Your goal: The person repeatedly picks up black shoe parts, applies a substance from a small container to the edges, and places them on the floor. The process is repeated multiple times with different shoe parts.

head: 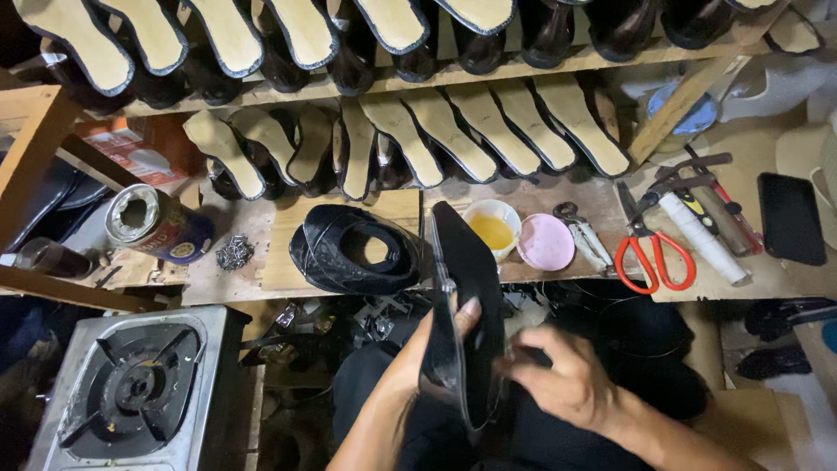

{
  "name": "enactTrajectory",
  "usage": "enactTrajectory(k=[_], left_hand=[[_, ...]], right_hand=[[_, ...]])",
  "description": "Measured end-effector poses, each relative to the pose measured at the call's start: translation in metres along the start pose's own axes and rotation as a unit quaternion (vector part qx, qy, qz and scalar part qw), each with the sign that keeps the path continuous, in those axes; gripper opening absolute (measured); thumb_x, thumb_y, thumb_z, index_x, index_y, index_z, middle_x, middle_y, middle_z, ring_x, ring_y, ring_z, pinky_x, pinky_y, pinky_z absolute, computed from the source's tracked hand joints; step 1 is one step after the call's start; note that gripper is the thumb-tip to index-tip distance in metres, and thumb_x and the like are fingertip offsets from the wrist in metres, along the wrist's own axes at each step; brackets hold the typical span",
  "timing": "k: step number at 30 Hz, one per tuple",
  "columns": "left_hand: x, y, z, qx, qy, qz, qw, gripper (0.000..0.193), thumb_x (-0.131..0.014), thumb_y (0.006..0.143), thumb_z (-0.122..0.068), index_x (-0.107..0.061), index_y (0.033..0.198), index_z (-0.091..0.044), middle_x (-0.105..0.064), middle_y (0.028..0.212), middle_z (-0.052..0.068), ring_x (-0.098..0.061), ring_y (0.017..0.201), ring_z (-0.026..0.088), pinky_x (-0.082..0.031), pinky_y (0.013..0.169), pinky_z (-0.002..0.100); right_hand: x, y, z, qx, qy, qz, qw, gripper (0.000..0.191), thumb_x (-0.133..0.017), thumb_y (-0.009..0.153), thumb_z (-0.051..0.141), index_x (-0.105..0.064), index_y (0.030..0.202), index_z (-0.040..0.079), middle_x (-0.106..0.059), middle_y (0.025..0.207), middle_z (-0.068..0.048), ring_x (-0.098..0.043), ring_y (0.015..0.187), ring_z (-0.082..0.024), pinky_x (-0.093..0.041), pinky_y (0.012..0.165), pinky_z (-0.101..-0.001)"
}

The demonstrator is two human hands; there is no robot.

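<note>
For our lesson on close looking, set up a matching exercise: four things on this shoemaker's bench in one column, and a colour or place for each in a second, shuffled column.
Things:
1. scissors
2. small cup
3. round lid
4. gas burner

Descriptions:
A. pink
B. holds yellow liquid
C. orange handles
D. lower left, below the bench

Pairs: 1-C, 2-B, 3-A, 4-D

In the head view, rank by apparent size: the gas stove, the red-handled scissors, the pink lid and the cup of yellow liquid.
1. Gas stove, largest, though nearest the camera.
2. Red-handled scissors.
3. Pink lid and cup of yellow liquid: too alike to rank.
</note>
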State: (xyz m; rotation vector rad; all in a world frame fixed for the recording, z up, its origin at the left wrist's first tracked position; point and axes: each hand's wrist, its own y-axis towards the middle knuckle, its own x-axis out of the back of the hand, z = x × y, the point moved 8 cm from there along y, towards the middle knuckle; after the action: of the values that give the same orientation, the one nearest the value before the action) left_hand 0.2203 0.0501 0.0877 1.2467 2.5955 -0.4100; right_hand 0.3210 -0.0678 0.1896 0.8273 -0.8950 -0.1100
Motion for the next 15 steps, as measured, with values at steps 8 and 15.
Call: enactTrajectory(k=[8,15], left_hand=[[-0.013,-0.009,0.022,0.078,-0.015,0.014,0.997,0.026,-0.057,0.104,-0.025,-0.065,0.116,-0.003,-0.068,0.099,0.000,-0.058,0.089,0.009,-0.050,0.078,0.027],[0.028,0.006,0.036,0.032,-0.078,-0.222,0.971,0.028,-0.057,0.102,-0.022,-0.064,0.112,0.003,-0.068,0.093,0.005,-0.059,0.085,0.017,-0.051,0.079,0.032]], right_hand=[[0.030,0.019,-0.025,-0.029,-0.117,-0.068,0.990,0.033,-0.076,0.076,-0.006,-0.080,0.103,0.012,-0.062,0.104,-0.010,-0.067,0.078,-0.021,-0.056,0.064,-0.0321],[0.020,-0.017,-0.047,-0.212,-0.018,-0.091,0.973,0.043,-0.072,0.083,-0.003,-0.066,0.125,0.005,-0.067,0.115,-0.012,-0.071,0.088,-0.017,-0.059,0.076,-0.0281]])
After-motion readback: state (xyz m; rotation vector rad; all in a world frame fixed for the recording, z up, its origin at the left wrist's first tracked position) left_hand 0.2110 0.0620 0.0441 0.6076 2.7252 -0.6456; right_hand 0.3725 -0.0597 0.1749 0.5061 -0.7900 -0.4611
